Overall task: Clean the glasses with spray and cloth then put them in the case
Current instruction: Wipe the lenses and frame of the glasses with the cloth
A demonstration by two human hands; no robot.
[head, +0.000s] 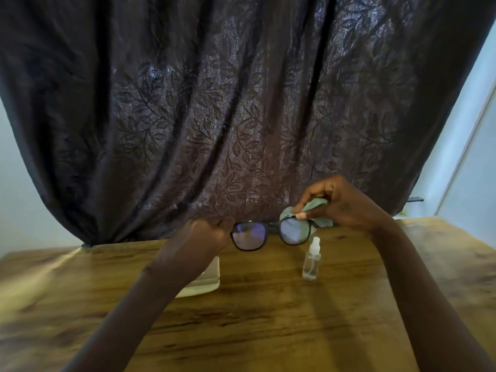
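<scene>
Head view: right hand (346, 205) presses cloth (314, 204) on glasses (249, 235).

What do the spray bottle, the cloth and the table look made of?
Spray bottle: clear, probably plastic; transparent body, white nozzle.
Cloth: soft green fabric, maybe microfibre, crumpled in the right hand.
Table: wood grain, slight sheen; wood or laminate, unclear.

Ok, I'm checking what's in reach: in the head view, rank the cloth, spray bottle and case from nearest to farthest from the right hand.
1. Cloth, held in the right hand itself.
2. Spray bottle, upright on the table just below that hand.
3. Case, far left, partly under the left forearm.
</scene>
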